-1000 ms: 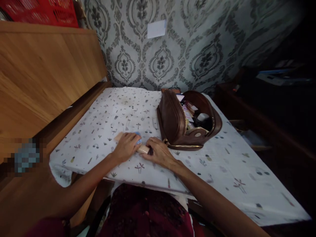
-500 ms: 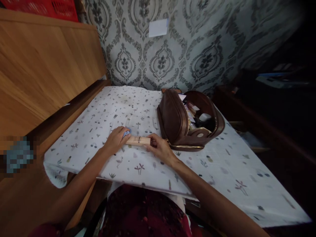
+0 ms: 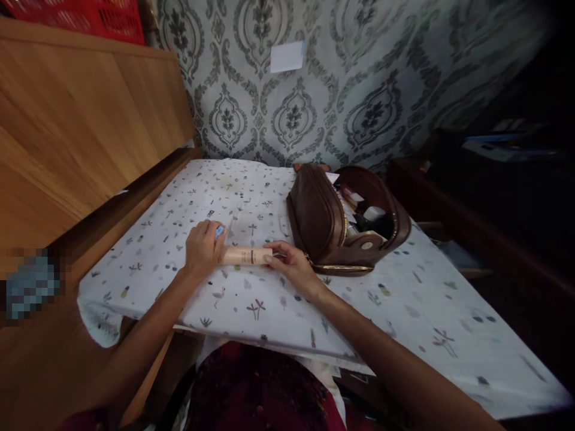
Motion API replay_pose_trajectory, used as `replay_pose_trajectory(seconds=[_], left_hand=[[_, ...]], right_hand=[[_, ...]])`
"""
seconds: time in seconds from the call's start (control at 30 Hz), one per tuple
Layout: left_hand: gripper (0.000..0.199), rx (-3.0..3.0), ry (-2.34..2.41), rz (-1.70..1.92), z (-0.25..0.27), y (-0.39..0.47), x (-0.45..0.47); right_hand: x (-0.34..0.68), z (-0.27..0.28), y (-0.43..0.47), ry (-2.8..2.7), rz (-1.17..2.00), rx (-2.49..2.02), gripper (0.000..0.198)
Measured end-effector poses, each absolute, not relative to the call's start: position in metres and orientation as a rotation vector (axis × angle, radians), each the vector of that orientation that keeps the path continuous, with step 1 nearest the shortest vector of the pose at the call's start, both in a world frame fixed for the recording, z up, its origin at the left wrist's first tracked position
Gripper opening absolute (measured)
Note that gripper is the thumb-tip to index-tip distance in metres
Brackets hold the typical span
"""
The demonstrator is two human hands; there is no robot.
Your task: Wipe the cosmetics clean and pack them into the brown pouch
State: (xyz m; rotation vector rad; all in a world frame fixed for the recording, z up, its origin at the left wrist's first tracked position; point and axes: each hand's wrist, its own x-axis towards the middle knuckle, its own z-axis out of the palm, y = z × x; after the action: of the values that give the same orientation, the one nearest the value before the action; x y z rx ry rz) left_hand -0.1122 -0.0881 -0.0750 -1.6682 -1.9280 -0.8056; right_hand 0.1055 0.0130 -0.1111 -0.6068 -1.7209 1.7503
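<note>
A slim beige cosmetic tube with small dark print lies level just above the patterned cloth, between my two hands. My left hand is closed around its left end, which the fingers hide. Between those fingers shows a bit of a small light-blue thing; its kind cannot be made out. My right hand pinches the tube's right end between thumb and fingers. Just right of that hand stands a brown leather-look toiletry bag, unzipped, with several cosmetics inside.
A white cloth with small printed plants and birds covers the table. Wooden furniture rises on the left, a red plastic basket on top. Patterned wallpaper with a white paper is behind. The right side is dark.
My left hand has turned more upright and moved slightly left. More of the tube's right end shows now, with my right fingers at its tip.
</note>
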Motion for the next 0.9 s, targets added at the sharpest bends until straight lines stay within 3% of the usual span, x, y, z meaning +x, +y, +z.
replay_pose_trajectory(seconds=[0.23,0.43,0.7,0.9], left_hand=[[0.031,-1.99,-1.739,-0.494,-0.063,-0.066,-0.058],[0.04,-1.976,-1.801,-0.261,-0.076,-0.063,-0.084],[0.04,-1.897,-2.05,-0.451,-0.083,-0.09,-0.13],[0.038,-1.865,-1.775,-0.54,-0.068,-0.084,-0.133]], right_hand=[[0.092,-0.104,0.023,-1.741,1.669,-0.596,0.037],[0.091,-0.111,0.028,-1.634,1.787,-0.629,0.043],[0.093,-0.108,0.026,-1.663,1.789,-0.574,0.042],[0.096,-0.109,0.024,-1.547,1.931,-0.576,0.045]])
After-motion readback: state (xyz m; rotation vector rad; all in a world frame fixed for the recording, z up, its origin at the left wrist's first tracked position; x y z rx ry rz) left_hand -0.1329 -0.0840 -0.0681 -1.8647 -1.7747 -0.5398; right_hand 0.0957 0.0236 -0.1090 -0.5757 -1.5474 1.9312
